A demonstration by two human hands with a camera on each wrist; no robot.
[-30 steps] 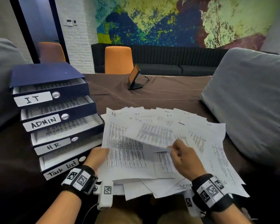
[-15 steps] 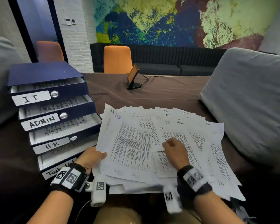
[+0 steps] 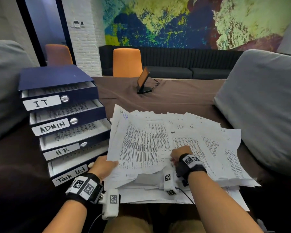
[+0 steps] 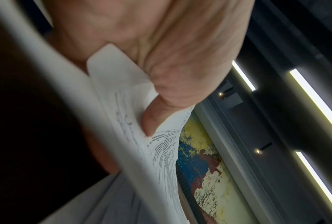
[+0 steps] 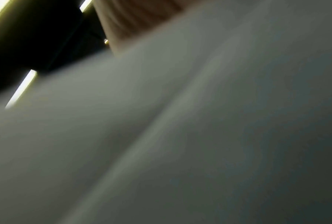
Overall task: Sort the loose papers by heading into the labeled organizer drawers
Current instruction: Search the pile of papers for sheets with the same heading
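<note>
A fanned pile of printed papers (image 3: 200, 145) lies on the brown table in front of me. On top, tilted up at its left side, is a sheet headed "HR" (image 3: 138, 145). My left hand (image 3: 104, 167) pinches its lower left corner, and in the left wrist view the thumb (image 4: 157, 112) presses on the sheet (image 4: 126, 94). My right hand (image 3: 181, 153) rests on the pile beside that sheet, fingers hidden among the papers. The blue organizer (image 3: 57, 105) stands at the left with all its drawers pulled out: IT (image 3: 42, 102), ADMIN (image 3: 51, 127), HR (image 3: 62, 151), Task list (image 3: 71, 175). The right wrist view is blurred paper.
A small tilted screen on a stand (image 3: 144, 81) sits farther back on the table. Grey cushions stand at the right (image 3: 262, 105) and far left (image 3: 3, 84). Orange chairs (image 3: 127, 62) and a dark sofa lie beyond the table.
The sheet my right hand held up has dropped back on the pile, and that hand has moved down and left. My left hand has raised the HR sheet's left side.
</note>
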